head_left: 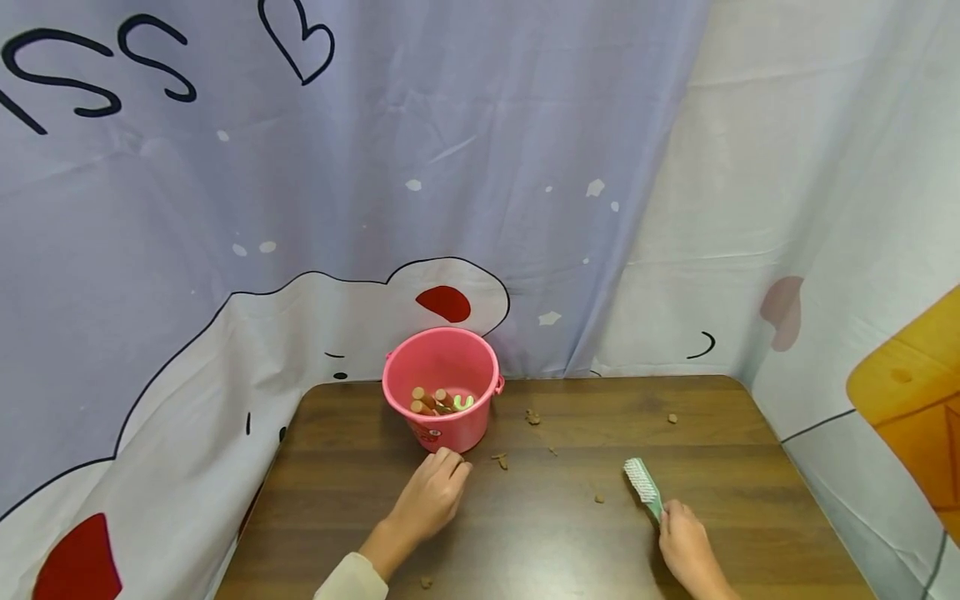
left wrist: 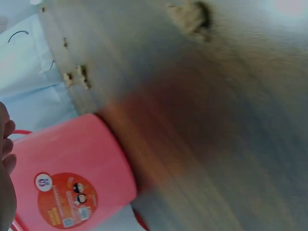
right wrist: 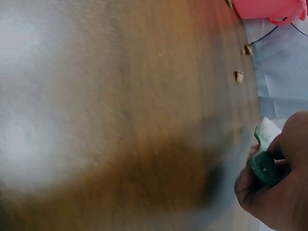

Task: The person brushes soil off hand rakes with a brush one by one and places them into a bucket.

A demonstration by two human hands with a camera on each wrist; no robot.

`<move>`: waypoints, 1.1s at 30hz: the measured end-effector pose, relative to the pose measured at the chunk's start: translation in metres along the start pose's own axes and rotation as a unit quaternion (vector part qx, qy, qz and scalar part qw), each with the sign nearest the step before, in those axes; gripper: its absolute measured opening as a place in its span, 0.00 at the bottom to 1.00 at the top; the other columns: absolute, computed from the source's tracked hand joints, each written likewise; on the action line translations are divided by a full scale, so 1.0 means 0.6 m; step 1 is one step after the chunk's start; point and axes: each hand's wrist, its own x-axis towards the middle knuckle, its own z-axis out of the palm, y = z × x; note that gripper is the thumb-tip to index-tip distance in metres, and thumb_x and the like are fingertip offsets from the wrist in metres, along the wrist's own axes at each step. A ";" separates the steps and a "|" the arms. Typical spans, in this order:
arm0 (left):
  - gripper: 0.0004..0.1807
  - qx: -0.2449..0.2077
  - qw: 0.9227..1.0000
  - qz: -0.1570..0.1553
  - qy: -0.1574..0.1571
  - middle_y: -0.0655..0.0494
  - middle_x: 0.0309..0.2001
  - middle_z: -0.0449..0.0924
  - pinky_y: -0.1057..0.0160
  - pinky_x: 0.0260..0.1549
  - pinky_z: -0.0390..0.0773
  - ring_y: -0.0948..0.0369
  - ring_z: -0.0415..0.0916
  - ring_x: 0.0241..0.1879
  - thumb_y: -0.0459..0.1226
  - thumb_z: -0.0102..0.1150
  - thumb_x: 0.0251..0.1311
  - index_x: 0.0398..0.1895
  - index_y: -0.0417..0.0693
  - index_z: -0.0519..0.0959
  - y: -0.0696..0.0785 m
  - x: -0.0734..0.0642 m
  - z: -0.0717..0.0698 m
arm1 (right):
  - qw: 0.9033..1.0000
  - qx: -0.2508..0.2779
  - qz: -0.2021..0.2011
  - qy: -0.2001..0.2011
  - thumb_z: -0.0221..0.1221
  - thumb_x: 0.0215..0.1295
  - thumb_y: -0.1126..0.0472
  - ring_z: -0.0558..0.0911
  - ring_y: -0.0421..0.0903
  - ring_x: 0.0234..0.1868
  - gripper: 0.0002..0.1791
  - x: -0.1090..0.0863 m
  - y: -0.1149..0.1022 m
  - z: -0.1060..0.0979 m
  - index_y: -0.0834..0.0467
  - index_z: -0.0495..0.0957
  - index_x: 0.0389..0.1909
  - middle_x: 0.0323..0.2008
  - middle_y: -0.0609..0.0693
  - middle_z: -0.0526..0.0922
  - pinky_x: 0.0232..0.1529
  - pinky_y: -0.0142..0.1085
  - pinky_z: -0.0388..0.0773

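A mint-green brush [head_left: 642,483] with white bristles is held by its handle in my right hand [head_left: 686,546], at the right of the table. In the right wrist view, fingers wrap round the green handle [right wrist: 265,168]. My left hand [head_left: 427,500] hovers just in front of the pink bucket [head_left: 442,429], its fingers loosely bent. Only some fingertips [left wrist: 8,144] show at the left edge of the left wrist view, with nothing visible in them. Inside the bucket lie several round-ended brown handles [head_left: 422,400] and a light green piece [head_left: 463,403].
Brown crumbs are scattered on the wooden table [head_left: 555,533]: a clump [head_left: 532,417] right of the bucket, bits [head_left: 501,461] by the left hand, a crumb [head_left: 599,499] left of the brush, another [head_left: 672,418] at the back. A printed curtain [head_left: 450,167] hangs behind.
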 end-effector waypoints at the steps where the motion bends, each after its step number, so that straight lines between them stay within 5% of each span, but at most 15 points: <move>1: 0.17 0.002 1.000 0.000 -0.010 0.55 0.33 0.74 0.61 0.31 0.71 0.54 0.72 0.34 0.33 0.37 0.72 0.34 0.44 0.79 0.001 -0.005 0.001 | 1.000 -0.004 0.001 0.003 0.54 0.67 0.74 0.78 0.54 0.30 0.03 -0.001 0.000 0.002 0.72 0.75 0.35 0.27 0.57 0.76 0.33 0.51 0.76; 6: 0.03 0.003 0.999 -0.008 -0.046 0.55 0.32 0.72 0.61 0.30 0.69 0.54 0.71 0.34 0.30 0.55 0.58 0.33 0.45 0.77 0.003 -0.029 0.005 | 1.000 -0.011 0.021 -0.014 0.56 0.66 0.73 0.78 0.58 0.33 0.03 -0.008 0.001 0.010 0.71 0.75 0.33 0.28 0.58 0.77 0.38 0.54 0.75; 10: 0.10 0.011 0.998 -0.018 -0.062 0.55 0.32 0.72 0.60 0.30 0.69 0.54 0.71 0.35 0.30 0.62 0.47 0.34 0.45 0.77 0.002 -0.043 0.006 | 0.999 -0.024 0.028 -0.032 0.59 0.65 0.72 0.80 0.59 0.33 0.03 -0.012 0.003 0.015 0.69 0.76 0.33 0.28 0.58 0.79 0.41 0.53 0.72; 22: 0.06 0.007 0.995 -0.054 -0.086 0.55 0.32 0.72 0.61 0.30 0.71 0.56 0.71 0.35 0.34 0.55 0.53 0.35 0.47 0.78 0.007 -0.084 0.007 | 0.999 -0.035 0.008 0.010 0.65 0.60 0.70 0.80 0.62 0.36 0.10 -0.023 0.001 0.028 0.70 0.74 0.37 0.31 0.61 0.79 0.41 0.54 0.70; 33: 0.08 0.018 0.992 -0.076 -0.094 0.57 0.32 0.73 0.61 0.31 0.70 0.56 0.71 0.35 0.35 0.59 0.51 0.35 0.48 0.78 0.005 -0.106 0.005 | 0.998 -0.037 0.031 -0.041 0.65 0.63 0.67 0.79 0.60 0.37 0.12 -0.029 -0.020 0.023 0.70 0.73 0.41 0.35 0.62 0.79 0.42 0.55 0.74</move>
